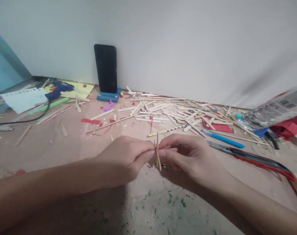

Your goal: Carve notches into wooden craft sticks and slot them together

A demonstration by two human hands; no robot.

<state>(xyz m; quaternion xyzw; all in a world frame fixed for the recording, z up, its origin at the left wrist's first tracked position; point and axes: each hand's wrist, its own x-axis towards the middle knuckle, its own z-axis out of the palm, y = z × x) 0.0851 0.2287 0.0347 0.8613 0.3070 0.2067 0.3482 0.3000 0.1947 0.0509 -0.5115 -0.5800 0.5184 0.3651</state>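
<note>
Crossed wooden sticks (158, 158) are pinched between my two hands near the middle of the view, with their ends sticking up and down. From the left, my left hand (125, 158) grips them between thumb and forefinger. My right hand (191, 156) holds them from the other side, also with thumb and forefinger, its other fingers curled. How the sticks are joined is hidden by my fingertips. Just behind my hands lies a patterned pencil (166, 130).
Many loose sticks (160, 107) lie along the white wall. A phone (106, 68) leans upright in a blue stand (108, 96). At the right are a blue pen (225, 139), a box cutter (256, 158) and a plastic packet (275, 106); at the left, a blue glue gun (59, 89).
</note>
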